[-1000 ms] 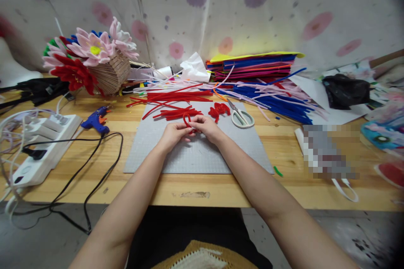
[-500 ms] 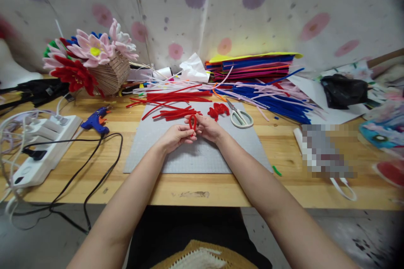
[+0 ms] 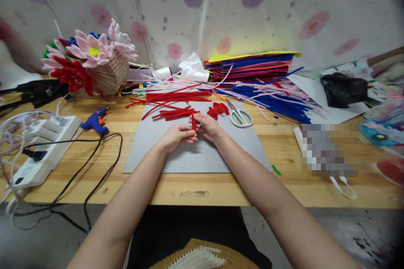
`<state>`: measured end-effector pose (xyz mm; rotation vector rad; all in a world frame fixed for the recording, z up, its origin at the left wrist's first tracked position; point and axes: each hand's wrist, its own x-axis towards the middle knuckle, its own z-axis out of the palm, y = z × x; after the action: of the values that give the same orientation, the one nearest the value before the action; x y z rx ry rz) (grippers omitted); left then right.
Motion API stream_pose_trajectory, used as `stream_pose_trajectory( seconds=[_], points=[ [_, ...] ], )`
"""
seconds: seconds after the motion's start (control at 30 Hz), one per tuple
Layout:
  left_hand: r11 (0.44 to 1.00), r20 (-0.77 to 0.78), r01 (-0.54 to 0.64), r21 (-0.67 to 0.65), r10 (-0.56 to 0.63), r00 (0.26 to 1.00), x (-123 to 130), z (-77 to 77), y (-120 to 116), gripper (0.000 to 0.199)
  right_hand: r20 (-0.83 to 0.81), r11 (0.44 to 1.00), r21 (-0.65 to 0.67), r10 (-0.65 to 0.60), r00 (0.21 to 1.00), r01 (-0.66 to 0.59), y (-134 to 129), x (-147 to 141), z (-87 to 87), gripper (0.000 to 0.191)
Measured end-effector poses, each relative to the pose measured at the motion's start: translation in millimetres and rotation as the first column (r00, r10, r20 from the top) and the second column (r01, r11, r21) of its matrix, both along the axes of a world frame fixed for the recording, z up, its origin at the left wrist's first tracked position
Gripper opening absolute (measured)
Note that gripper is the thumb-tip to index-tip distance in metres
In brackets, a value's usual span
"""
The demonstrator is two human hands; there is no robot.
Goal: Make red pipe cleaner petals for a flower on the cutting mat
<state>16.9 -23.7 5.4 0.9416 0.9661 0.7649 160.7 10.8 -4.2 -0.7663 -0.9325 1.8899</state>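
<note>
Between my fingertips is a bent red pipe cleaner (image 3: 193, 122), seen as a narrow upright strip above the grey cutting mat (image 3: 151, 157). My left hand (image 3: 178, 137) pinches its lower end. At its upper part, my right hand (image 3: 206, 127) grips it with thumb and fingers. Just behind my hands lies a bunch of cut red pipe cleaners (image 3: 170, 113). Several shaped red pieces (image 3: 218, 110) rest on the mat to the right, and beside them scissors (image 3: 240, 117) lie with their pale handles toward me.
To the left are a blue glue gun (image 3: 96, 122), its black cable and a white power strip (image 3: 50, 153). A basket of fuzzy flowers (image 3: 107, 73) stands at the back left. Blue pipe cleaners (image 3: 287, 103) and a colourful stack (image 3: 252, 67) lie behind. A green scrap (image 3: 277, 170) sits right of the mat.
The red pipe cleaner's open loop has become a narrow strip, squeezed together or turned edge-on; I cannot tell which. Both hands stay in nearly the same place.
</note>
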Motion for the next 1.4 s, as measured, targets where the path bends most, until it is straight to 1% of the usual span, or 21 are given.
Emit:
stream_pose_trajectory(
  seconds=[0.17,0.37,0.6,0.77,0.83,0.87,0.93,1.0,1.07,1.1,1.13,1.2,1.23,1.27,1.3,1.33,1.4],
  points=[
    [1.0,0.019,-0.017,-0.011,0.017,1.0,2,0.8,0,0.019,-0.025,0.998,0.005,-0.067,0.997,0.067,-3,-2,1.3,0.021],
    [1.0,0.036,-0.008,-0.007,0.008,0.999,1,0.9,1,0.021,-0.027,0.991,0.093,-0.095,0.995,0.098,-6,-6,3.3,0.02],
    [1.0,0.06,0.004,-0.001,-0.004,0.998,-4,0.1,0,0.02,0.013,0.986,0.152,-0.071,0.997,0.068,-9,-6,8.6,0.02],
    [1.0,0.039,-0.003,0.009,0.003,0.999,-4,1.1,-1,0.022,0.0,0.967,0.206,-0.15,0.989,0.147,-5,-6,6.6,0.02],
    [0.998,0.01,-0.032,0.062,0.031,0.999,-7,2.8,1,0.027,0.03,0.959,0.227,-0.179,0.983,0.168,-1,-5,5.4,0.019],
    [0.992,-0.015,-0.063,0.113,0.066,0.998,-9,3.4,2,0.031,0.063,0.953,0.244,-0.198,0.978,0.177,0,-4,4.7,0.019],
    [0.955,-0.1,-0.151,0.256,0.181,0.978,-15,2.7,6,0.039,0.162,0.929,0.319,-0.251,0.954,0.19,4,-2,2.8,0.018],
    [0.888,-0.224,-0.22,0.403,0.329,0.917,-22,-1.0,10,0.041,0.285,0.875,0.453,-0.325,0.902,0.172,7,1,-0.2,0.015],
    [0.81,-0.336,-0.229,0.539,0.456,0.824,-26,-6.3,15,0.035,0.418,0.805,0.584,-0.406,0.813,0.102,9,3,-4.0,0.012],
    [0.759,-0.384,-0.22,0.612,0.529,0.757,-28,-8.7,17,0.032,0.484,0.775,0.629,-0.447,0.753,0.056,9,4,-5.9,0.011],
    [0.704,-0.432,-0.192,0.684,0.603,0.671,-29,-10.6,19,0.029,0.544,0.753,0.658,-0.484,0.686,0.008,10,5,-7.6,0.011],
    [0.599,-0.485,-0.088,0.796,0.717,0.5,-31,-12.8,22,0.026,0.631,0.727,0.683,-0.543,0.553,-0.065,10,8,-10.1,0.011],
    [0.561,-0.5,-0.024,0.827,0.755,0.424,-31,-13.2,24,0.024,0.655,0.722,0.687,-0.567,0.5,-0.081,10,9,-10.7,0.011],
    [0.539,-0.513,0.036,0.842,0.777,0.365,-31,-13.4,25,0.023,0.667,0.72,0.689,-0.586,0.46,-0.084,10,11,-11.0,0.011],
    [0.533,-0.53,0.087,0.842,0.785,0.319,-31,-13.6,26,0.021,0.673,0.72,0.69,-0.601,0.431,-0.073,10,12,-10.9,0.013],
    [0.541,-0.553,0.128,0.831,0.784,0.283,-31,-13.9,27,0.019,0.674,0.722,0.69,-0.615,0.41,-0.051,11,14,-10.5,0.014],
    [0.576,-0.603,0.177,0.798,0.764,0.232,-32,-14.8,28,0.014,0.668,0.721,0.693,-0.643,0.376,0.001,12,18,-9.4,0.017]
  ],
)
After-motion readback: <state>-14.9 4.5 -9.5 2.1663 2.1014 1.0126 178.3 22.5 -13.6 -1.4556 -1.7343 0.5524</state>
